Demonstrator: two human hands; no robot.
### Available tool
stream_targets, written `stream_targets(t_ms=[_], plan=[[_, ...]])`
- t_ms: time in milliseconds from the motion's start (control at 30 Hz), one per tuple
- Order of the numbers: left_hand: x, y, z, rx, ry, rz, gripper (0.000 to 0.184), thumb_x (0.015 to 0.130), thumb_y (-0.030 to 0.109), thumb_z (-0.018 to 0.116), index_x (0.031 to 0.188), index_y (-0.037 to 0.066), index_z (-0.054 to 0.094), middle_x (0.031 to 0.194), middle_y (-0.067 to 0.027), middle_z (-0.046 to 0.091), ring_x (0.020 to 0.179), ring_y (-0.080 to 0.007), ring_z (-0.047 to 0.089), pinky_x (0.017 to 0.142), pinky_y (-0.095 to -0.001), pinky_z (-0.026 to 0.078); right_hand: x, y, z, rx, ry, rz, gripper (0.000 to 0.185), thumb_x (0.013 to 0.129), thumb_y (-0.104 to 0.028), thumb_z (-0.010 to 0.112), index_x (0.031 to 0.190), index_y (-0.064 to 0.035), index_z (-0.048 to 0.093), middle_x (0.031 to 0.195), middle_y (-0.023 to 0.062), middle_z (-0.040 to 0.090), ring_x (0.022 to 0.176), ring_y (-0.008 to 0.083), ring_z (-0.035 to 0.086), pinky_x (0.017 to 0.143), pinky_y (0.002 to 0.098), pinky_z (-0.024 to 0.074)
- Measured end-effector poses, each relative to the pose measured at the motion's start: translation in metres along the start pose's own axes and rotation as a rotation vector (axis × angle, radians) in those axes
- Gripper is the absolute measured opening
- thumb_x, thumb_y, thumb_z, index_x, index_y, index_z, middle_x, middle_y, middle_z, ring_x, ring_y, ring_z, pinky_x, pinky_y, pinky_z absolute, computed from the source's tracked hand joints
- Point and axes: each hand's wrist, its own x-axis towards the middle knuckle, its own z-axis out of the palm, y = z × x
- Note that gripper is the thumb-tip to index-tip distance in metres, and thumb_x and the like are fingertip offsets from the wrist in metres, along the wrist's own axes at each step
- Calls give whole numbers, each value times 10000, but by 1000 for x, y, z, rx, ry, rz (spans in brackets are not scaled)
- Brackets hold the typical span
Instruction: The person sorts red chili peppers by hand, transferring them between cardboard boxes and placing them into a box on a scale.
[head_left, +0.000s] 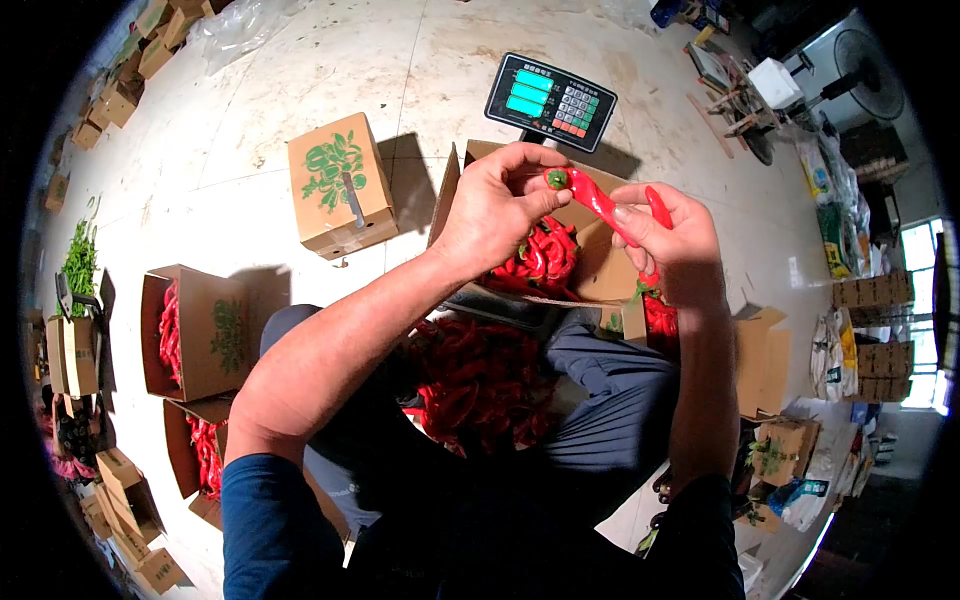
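Above an open cardboard box (603,262), my left hand (497,205) pinches a long red chili pepper (592,197) close to its green stem end. My right hand (672,238) grips the lower part of that same pepper. A second red chili pepper (658,206) sticks up from the right fingers, and a green stem shows below that hand. Red peppers (545,255) partly fill the box beneath, some of them hidden by my left hand. Between my legs lies a big heap of red peppers (475,390), partly in shadow.
A scale display (550,100) stands behind the box. At left, a closed carton (340,185) carries a knife (353,200). Two open boxes of peppers (215,335) sit nearer me. A fan (865,75) and stacked cartons (880,330) are at right.
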Motion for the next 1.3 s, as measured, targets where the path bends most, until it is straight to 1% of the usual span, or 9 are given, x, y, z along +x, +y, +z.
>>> stream_targets(t_ms=[233,333,533,767,833,933,1067,1200,1300], plan=[[1,5,-3,-121,-115,-123,412,895,-16,652,1281,-39,508,1180,-102,618,1037,-123,598,940,-266,494,-1,13,14,-287,111,-305,134,910,-76,660,1014,3,632,737,-12,605,684,37,514,603,214,434],[6,-6,-7,-376,-136,-121,371,921,6,623,1276,-33,519,1177,-112,631,1045,-154,619,932,-293,508,-1,13,10,-352,97,-310,138,911,-80,661,1012,8,628,742,-8,613,696,40,525,620,217,446],[7,-3,-6,-294,-27,-204,334,941,4,590,1270,-26,536,1109,-110,670,1031,-170,636,895,-284,512,8,24,3,-352,152,-328,165,928,-139,660,1008,3,633,730,-1,601,630,48,504,553,212,412],[8,-37,-21,671,-99,-51,592,889,253,723,1314,-91,495,1205,-200,642,1093,-241,615,976,-341,472,34,36,-32,570,24,-62,390,1029,-376,474,1007,-5,592,740,31,547,562,92,452,475,229,331],[8,-31,-8,374,-345,-159,640,929,380,660,1337,-76,473,1198,-173,634,1084,-246,617,917,-355,518,38,39,-31,702,-33,-74,400,1037,-387,440,1003,-14,581,741,51,548,556,112,444,473,253,324],[-10,-4,20,-207,-465,-604,525,989,407,550,1284,-27,531,1110,-134,652,967,-197,659,837,-311,552,40,39,-18,801,-136,-150,385,1038,-361,429,999,-13,588,753,61,564,566,130,463,490,277,351],[-16,-14,40,-547,-461,-626,319,1020,271,512,1130,-19,587,994,-153,689,883,-214,692,786,-312,572,41,39,1,814,-222,-173,363,1040,-305,415,1014,3,605,815,89,612,632,168,530,574,297,439],[-15,-14,41,-496,-278,-566,228,983,160,579,1106,-31,596,942,-133,697,841,-183,686,768,-297,571,44,37,6,453,-4,-293,362,1028,-299,481,1097,28,619,896,89,660,801,156,617,775,296,505],[-13,-8,31,-253,-155,-446,198,932,82,645,1089,-29,598,902,-112,703,828,-147,673,753,-281,559,36,36,-12,-218,107,-317,309,990,-251,588,1087,40,630,920,75,675,845,101,602,780,271,493]])
